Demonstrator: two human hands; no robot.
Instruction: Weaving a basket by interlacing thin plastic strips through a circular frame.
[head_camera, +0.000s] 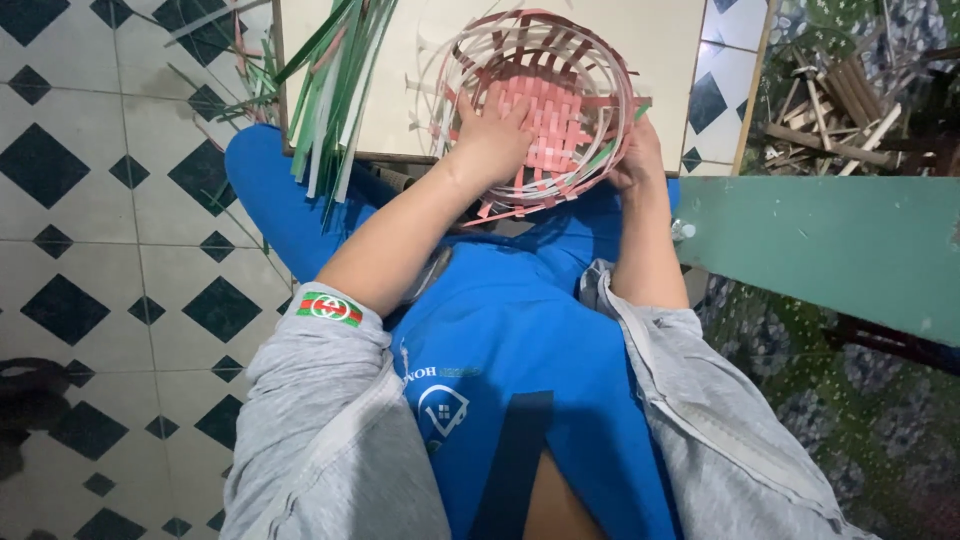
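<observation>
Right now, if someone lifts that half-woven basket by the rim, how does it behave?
The basket is probably light: thin pink and white strips with open gaps in the wall. It likely flexes, since the rim strips look loose and unfinished. Loose ends sticking out may snag or slip. The left hand presses inside it and the right hand steadies the rim, which hints it needs support.

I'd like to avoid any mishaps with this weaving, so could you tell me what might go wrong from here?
1. The basket overhangs the board's near edge; pressure from the left hand inside it could tip it into the lap.
2. Loose strip ends stick out around the rim by the right hand and may snag or come unwoven.
3. The green strips hang off the board edge and could slide to the floor.
</observation>
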